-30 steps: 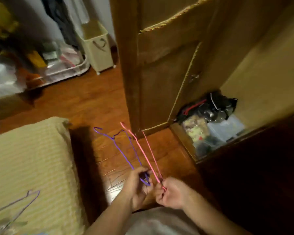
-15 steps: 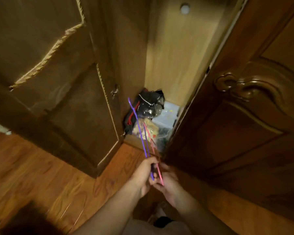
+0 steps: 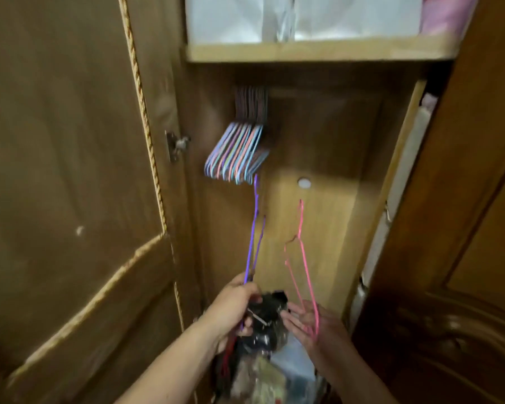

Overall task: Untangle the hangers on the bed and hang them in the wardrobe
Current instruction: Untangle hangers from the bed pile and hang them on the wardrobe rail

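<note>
I face the open wardrobe. My left hand grips the bottom of a purple wire hanger, which stands upright with its top just under a bunch of several coloured hangers hung at the upper left inside. My right hand holds a pink wire hanger by its lower end, also upright. The two hangers are apart, roughly a hand's width between them.
The left wardrobe door stands open, and a carved door is at the right. A shelf with white boxes runs above. Black and clear bags lie on the wardrobe floor beneath my hands.
My view has swung from the bed and floor up into the wardrobe. The purple and pink hangers, held together before, are now separated, one in each hand, and raised higher.
</note>
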`<state>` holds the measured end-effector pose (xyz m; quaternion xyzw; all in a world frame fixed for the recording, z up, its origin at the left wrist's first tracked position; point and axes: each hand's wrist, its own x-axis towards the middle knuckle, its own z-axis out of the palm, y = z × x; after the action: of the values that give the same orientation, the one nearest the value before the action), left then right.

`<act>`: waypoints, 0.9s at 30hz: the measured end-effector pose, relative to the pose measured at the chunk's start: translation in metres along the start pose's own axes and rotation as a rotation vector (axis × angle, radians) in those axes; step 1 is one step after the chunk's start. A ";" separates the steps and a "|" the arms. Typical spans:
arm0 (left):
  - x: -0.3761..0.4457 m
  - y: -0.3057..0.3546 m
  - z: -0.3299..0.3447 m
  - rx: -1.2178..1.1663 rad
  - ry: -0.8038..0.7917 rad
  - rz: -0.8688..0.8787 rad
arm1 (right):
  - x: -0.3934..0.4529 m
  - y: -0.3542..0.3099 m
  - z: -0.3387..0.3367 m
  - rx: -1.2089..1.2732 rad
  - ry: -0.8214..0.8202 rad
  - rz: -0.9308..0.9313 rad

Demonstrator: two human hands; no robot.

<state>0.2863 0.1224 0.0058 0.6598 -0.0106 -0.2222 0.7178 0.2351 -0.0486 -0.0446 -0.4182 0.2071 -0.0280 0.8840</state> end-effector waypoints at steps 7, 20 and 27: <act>0.086 0.140 0.002 0.143 -0.119 0.119 | 0.052 -0.097 0.087 -0.015 -0.008 -0.237; 0.215 0.261 0.019 0.178 -0.096 0.072 | 0.091 -0.147 0.132 -0.024 0.014 -0.264; 0.211 0.245 0.011 0.160 -0.140 -0.045 | 0.093 -0.169 0.143 -0.099 -0.032 -0.291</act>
<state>0.5483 0.0492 0.1821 0.6978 -0.0636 -0.2825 0.6552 0.3963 -0.0754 0.1313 -0.4873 0.1316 -0.1388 0.8521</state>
